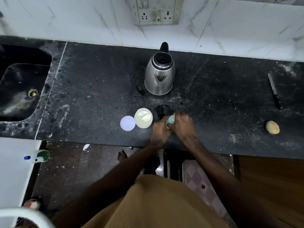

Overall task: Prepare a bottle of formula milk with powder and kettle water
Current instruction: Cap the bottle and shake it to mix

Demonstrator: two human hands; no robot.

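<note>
Close together near the counter's [98, 79] front edge, left hand [160, 129] and right hand [182, 125] both clamp a teal-topped bottle [171, 120] between them.

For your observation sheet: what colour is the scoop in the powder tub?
Pale green scoop, seen in the head view.

Open powder jar [143, 118] and lid [127, 123] crowd the counter [92, 83] just left of both hands. Kettle [159, 74] stands behind, well apart. Right side bare up to potato [272, 127] & knife [274, 91].

A home kitchen is indicated by a black stone counter [98, 76], sink [21, 83], electric kettle [159, 74] and tiled wall [65, 20].
</note>
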